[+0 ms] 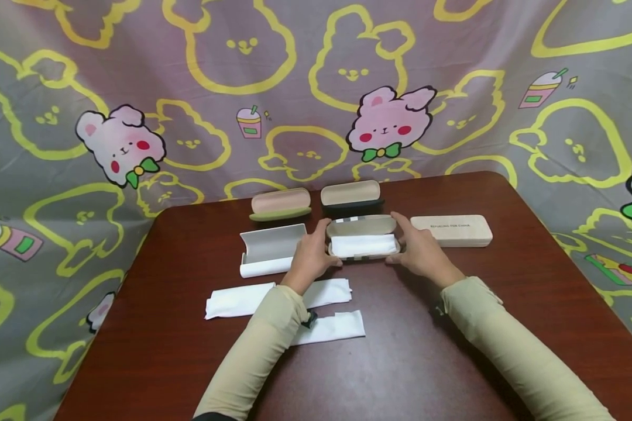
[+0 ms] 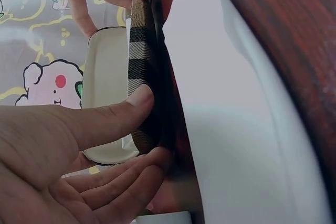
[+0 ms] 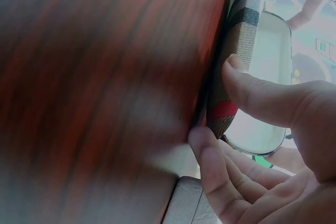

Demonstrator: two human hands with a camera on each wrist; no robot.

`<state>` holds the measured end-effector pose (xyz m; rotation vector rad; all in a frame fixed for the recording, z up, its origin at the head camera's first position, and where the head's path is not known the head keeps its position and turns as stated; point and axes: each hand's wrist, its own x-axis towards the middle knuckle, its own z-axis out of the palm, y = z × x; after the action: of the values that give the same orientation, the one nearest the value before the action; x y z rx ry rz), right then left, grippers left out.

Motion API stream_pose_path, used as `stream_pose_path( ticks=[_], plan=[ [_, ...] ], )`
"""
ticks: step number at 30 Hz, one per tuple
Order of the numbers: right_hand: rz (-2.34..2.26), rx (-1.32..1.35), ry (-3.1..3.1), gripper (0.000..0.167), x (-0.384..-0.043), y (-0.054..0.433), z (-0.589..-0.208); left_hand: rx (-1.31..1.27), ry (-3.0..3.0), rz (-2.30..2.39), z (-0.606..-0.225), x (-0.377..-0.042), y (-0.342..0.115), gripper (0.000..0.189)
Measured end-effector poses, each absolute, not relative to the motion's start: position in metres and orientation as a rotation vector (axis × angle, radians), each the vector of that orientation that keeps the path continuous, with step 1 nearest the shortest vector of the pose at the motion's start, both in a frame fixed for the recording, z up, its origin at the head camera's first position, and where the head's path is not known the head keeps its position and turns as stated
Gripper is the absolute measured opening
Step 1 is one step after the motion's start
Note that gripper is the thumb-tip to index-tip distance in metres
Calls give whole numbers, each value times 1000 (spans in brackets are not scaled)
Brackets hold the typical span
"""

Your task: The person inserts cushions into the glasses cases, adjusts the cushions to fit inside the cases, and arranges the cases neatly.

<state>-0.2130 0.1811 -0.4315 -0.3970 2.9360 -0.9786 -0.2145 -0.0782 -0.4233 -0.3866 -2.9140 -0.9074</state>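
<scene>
A plaid eyeglass case (image 1: pixel 362 225) stands with its lid raised at the middle of the table, and a folded white cloth (image 1: pixel 362 244) lies inside it. My left hand (image 1: pixel 309 252) grips the case's left end, thumb on the front. At the other end my right hand (image 1: pixel 422 250) holds it the same way. The left wrist view shows the thumb pressed on the plaid side (image 2: pixel 139 61) with fingers underneath. In the right wrist view, the thumb rests on the checked front (image 3: pixel 242 30) near a red stripe, fingers curled below.
Left of the hands sits an open white case (image 1: pixel 274 248). Behind are an open yellow-green case (image 1: pixel 280 206) and an open black case (image 1: pixel 350 196). A closed beige case (image 1: pixel 455 231) lies right. White cloths (image 1: pixel 239 299) lie nearer on the table (image 1: pixel 426 362), partly under the left arm.
</scene>
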Motion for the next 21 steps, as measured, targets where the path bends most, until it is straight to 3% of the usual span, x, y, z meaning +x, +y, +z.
stream_pose_path(
  ticks=[21],
  plan=[
    [-1053, -466, 2955, 84, -212, 186, -436, -400, -2898, -923, -423, -213, -79, 77]
  ],
)
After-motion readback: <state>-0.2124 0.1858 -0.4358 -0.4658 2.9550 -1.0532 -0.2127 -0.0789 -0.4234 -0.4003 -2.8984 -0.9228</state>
